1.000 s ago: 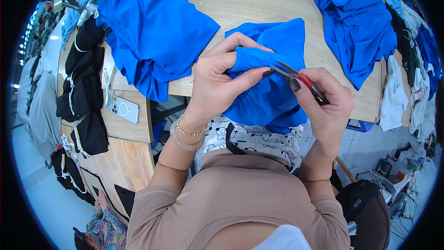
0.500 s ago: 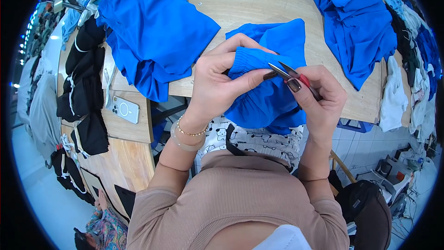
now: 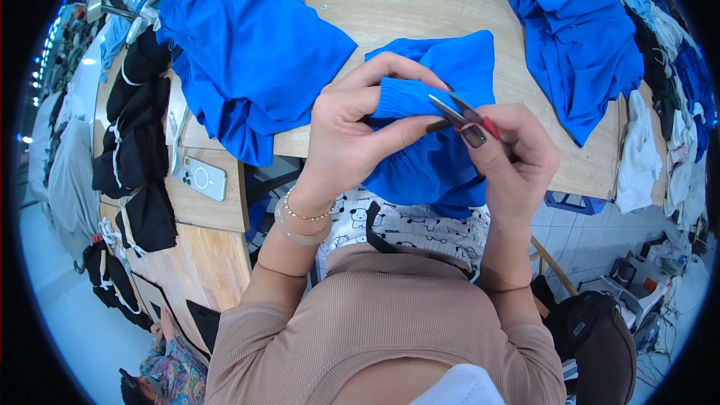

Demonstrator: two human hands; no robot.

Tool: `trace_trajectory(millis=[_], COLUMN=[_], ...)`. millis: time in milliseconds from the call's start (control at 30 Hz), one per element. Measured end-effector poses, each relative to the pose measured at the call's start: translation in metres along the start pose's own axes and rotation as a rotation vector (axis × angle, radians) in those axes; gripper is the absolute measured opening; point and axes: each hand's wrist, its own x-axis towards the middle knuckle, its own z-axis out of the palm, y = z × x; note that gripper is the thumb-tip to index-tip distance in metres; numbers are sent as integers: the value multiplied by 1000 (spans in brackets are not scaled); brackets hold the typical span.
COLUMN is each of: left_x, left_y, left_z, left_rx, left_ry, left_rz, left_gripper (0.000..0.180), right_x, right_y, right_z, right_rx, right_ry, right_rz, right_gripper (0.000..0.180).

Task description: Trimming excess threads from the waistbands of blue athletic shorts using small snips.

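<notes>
A bright blue garment point(image 3: 420, 172) with a gathered, elastic-like edge hangs over the near table edge, its far part lying on the wood. My left hand point(image 3: 352, 124) pinches the gathered edge between thumb and fingers. In my right hand point(image 3: 517, 157) are small thread snips point(image 3: 461, 112) with red on the grip. Their dark blades stand a little apart and point left, across the cloth beside my left fingertips. Whether a thread lies between the blades is too small to tell.
Blue garments lie piled at the left point(image 3: 247, 52) and at the right point(image 3: 577, 37) of the wooden table point(image 3: 390, 0). A pale phone point(image 3: 204, 178) rests near tied black bundles point(image 3: 142, 120). Another person point(image 3: 172, 360) is at lower left. A dark backpack point(image 3: 589, 330) sits at lower right.
The snips and my right hand have shifted slightly left, so the blades reach farther over the gathered edge. My left hand keeps its pinch with little movement.
</notes>
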Motion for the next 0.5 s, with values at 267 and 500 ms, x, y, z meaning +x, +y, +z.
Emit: trace_trajectory(millis=[267, 500], left_x=[5, 0], left_y=[6, -2], left_z=[7, 6], left_rx=[55, 107], left_ry=[-16, -23], left_rz=[6, -19], left_gripper=[13, 13], right_x=[2, 6], right_y=[-5, -1], right_z=[2, -4], right_rx=[229, 179], right_ry=[49, -25], right_rz=[95, 276], right_gripper=[15, 35])
